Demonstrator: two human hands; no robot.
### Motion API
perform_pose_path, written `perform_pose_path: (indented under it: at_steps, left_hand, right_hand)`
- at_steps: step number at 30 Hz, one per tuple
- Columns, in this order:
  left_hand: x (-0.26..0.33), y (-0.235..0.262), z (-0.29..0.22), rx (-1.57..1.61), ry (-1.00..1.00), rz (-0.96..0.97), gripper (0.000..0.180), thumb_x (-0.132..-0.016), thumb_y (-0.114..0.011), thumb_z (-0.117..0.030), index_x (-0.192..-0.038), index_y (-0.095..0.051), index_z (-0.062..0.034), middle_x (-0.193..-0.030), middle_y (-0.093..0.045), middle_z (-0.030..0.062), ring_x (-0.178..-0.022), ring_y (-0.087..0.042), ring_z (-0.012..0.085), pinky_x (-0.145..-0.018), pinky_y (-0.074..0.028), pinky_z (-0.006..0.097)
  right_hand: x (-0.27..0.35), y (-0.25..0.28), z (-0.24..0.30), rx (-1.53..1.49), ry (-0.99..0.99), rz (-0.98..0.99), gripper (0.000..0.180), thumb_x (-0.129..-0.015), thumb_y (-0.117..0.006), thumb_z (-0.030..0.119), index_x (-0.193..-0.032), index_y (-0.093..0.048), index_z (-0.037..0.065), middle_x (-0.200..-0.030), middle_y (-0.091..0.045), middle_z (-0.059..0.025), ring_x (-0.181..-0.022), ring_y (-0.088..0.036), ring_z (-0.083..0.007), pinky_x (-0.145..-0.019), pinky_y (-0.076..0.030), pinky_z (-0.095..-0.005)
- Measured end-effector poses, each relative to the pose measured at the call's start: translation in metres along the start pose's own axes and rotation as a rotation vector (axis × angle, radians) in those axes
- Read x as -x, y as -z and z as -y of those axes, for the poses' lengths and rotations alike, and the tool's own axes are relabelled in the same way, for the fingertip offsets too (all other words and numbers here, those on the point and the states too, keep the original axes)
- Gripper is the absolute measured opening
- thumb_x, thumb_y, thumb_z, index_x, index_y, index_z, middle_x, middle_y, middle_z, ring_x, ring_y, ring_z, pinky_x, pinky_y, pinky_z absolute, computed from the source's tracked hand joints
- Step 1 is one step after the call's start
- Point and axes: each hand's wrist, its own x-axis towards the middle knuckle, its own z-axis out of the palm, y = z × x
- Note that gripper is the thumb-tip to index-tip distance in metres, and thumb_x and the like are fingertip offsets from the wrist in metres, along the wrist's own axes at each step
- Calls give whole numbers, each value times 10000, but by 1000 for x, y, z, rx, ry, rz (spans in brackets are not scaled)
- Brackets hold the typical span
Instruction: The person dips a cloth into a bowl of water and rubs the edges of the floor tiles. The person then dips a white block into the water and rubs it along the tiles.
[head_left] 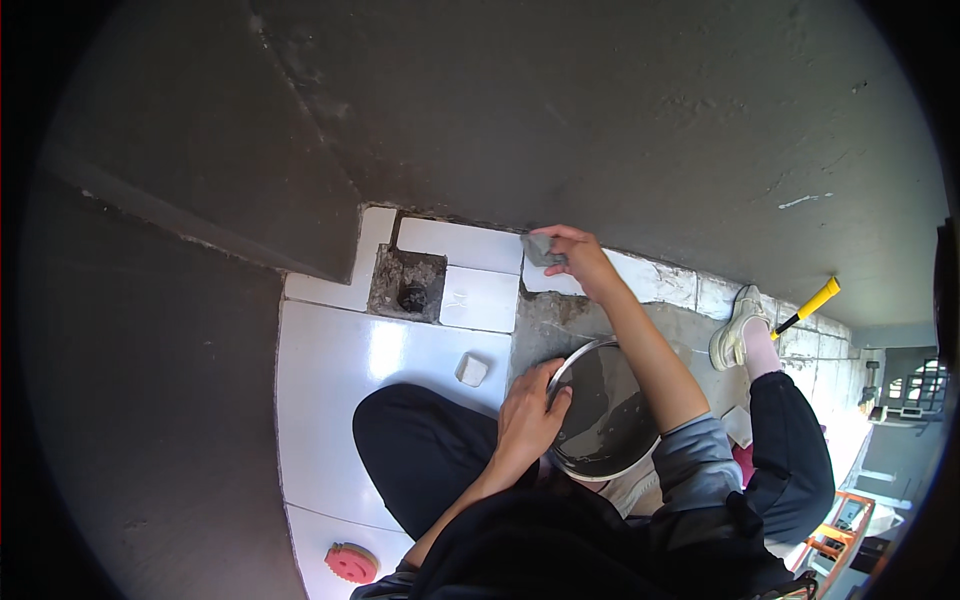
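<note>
Ideally, right fingers pinching the grey wad wipe lightly along the white tile edge. Left fingers clamp the bucket.

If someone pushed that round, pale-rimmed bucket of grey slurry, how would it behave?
The bucket would likely feel heavy, given the grey slurry inside. That looks wet and shiny, so it might slosh. The left hand gripping the bucket may help steady it.
</note>
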Motion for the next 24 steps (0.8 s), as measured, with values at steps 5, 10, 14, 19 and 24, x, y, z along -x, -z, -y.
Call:
perform_pose_path:
  at_steps: [5, 10, 14, 19, 24]
  left_hand:
    - [-1, 1, -5, 5, 23, 32, 361, -889, -630, -178, -1224, -571, -55, -1114, -638, 134, -1028, -597, 319, -871, -466, 389]
    - [-1, 6, -8, 42, 59, 65, 388, -889, -606, -181, -1253, -544, -63, -1101, -620, 182, -1043, -565, 388, -905, -445, 447]
    - [-2, 5, -11, 48, 47, 82, 391, -888, -610, -179, -1256, -537, -67, -1099, -622, 180, -1016, -574, 388, -883, -456, 446]
    - [-1, 9, -8, 19, 55, 73, 370, -909, -611, -212, -1250, -552, -82, -1129, -620, 138, -1030, -581, 331, -853, -465, 392]
    - [-4, 4, -9, 37, 78, 114, 377, -910, -611, -211, -1258, -549, -80, -1135, -620, 137, -1023, -583, 327, -847, -466, 386]
  right_hand:
    - [-18, -27, -26, 675, 239, -168, 277, -877, -502, 68, -1068, -699, 35, -1073, -649, -168, -987, -626, -315, -871, -527, -381]
    - [-12, -17, -44, 1267, 615, -143, 394, -764, -569, -36, -1123, -692, 70, -1117, -618, -166, -1062, -592, -348, -910, -509, -420]
    - [5, 16, -44, 1368, 656, -115, 405, -754, -559, -34, -1123, -690, 73, -1115, -623, -158, -1026, -600, -346, -925, -506, -422]
    - [20, 65, -37, 1327, 397, -89, 358, -778, -548, -2, -1102, -687, 60, -1030, -655, -158, -973, -622, -345, -853, -529, -423]
    - [30, 96, -18, 48, -132, -177, 236, -896, -494, 67, -1045, -674, 30, -943, -658, -59, -868, -613, -145, -736, -531, -295]
